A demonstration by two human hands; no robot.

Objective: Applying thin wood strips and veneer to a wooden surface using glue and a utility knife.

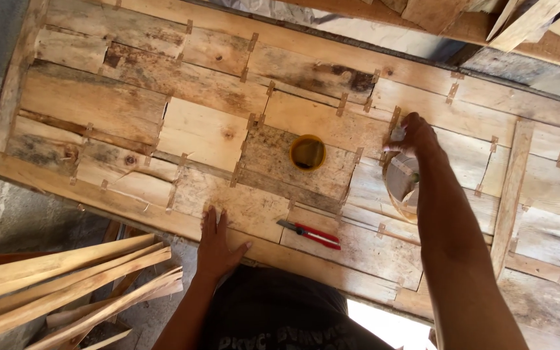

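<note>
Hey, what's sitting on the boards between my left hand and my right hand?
In the head view, a red-handled cutter lies on the wooden panel between the left hand and right hand. The yellow-rimmed round container sits farther up.

No labels, signs or screens showing. Only package-like thing: small round yellow-rimmed tub (307, 152) sitting open mid-bench (98, 104), dark inside. Pale round container (402, 185) lying just right of it, partly hidden, kind unclear.
</note>
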